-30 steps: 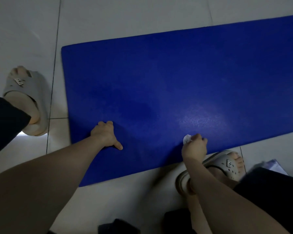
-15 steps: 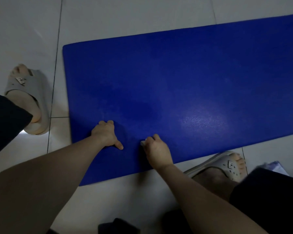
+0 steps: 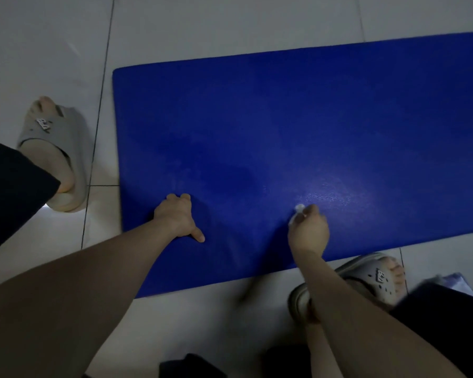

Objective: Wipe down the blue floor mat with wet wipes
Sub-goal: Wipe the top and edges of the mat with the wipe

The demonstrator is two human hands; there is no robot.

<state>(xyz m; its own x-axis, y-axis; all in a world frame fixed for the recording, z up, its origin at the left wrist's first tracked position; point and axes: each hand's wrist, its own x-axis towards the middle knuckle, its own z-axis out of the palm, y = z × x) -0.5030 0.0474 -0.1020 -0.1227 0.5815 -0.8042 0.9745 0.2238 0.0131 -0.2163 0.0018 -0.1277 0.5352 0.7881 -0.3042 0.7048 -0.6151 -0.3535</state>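
The blue floor mat (image 3: 298, 126) lies flat on pale floor tiles and runs off the right edge of the view. My left hand (image 3: 176, 216) presses on the mat near its front left corner, thumb stretched out to the right, holding nothing. My right hand (image 3: 309, 230) is on the mat near its front edge, fingers curled round a bunched white wet wipe (image 3: 298, 211) that sticks out at the fingertips and touches the mat. A shiny damp patch (image 3: 331, 199) shows just beyond the wipe.
My left foot in a grey slipper (image 3: 55, 148) stands on the tiles left of the mat. The right foot's slipper (image 3: 372, 279) sits just in front of the mat's front edge. A pale packet (image 3: 458, 281) lies at the far right. Dark objects (image 3: 191, 366) lie at the bottom.
My right hand swept left along the mat's front edge toward the left hand, then back right to about where it started. The left hand stayed put.
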